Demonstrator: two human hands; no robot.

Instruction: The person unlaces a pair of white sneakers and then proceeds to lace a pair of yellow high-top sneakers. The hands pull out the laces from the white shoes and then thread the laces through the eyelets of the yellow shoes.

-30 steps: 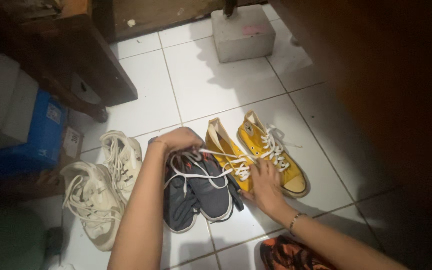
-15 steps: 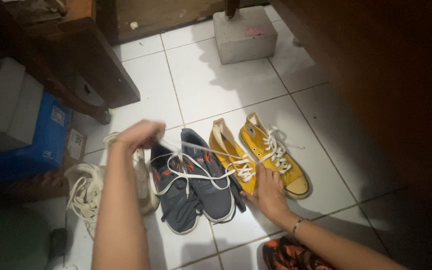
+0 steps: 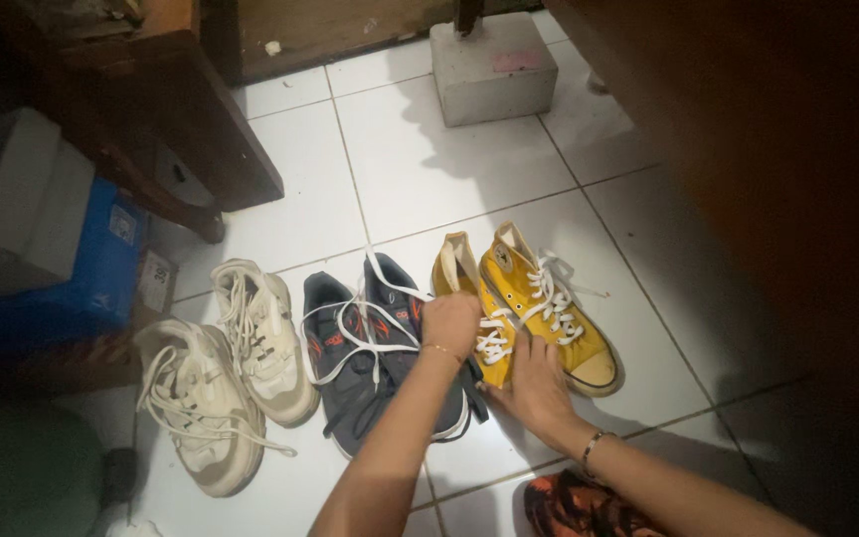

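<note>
A pair of dark grey sneakers (image 3: pixel 350 363) with orange marks and loose white laces lies on the white tiled floor. To their right stands a pair of yellow high-top shoes (image 3: pixel 549 308) with white laces. My left hand (image 3: pixel 451 323) is closed over a white lace (image 3: pixel 382 273) between the grey pair and the nearer yellow shoe. My right hand (image 3: pixel 534 383) lies flat, fingers spread, against the toe of the nearer yellow shoe. Both wrists wear thin bracelets.
Two cream sneakers (image 3: pixel 241 348) lie to the left of the grey pair. A concrete block (image 3: pixel 494 65) stands at the back, dark wooden furniture (image 3: pixel 186 114) at back left, blue and white boxes (image 3: pixel 91 268) at left. A dark wooden panel (image 3: pixel 768 199) fills the right. Orange patterned cloth (image 3: pixel 574 507) is at the bottom.
My left hand swung from the grey sneakers out to the left with a lace, then came back right and now sits by the yellow shoe. My right hand stayed put.
</note>
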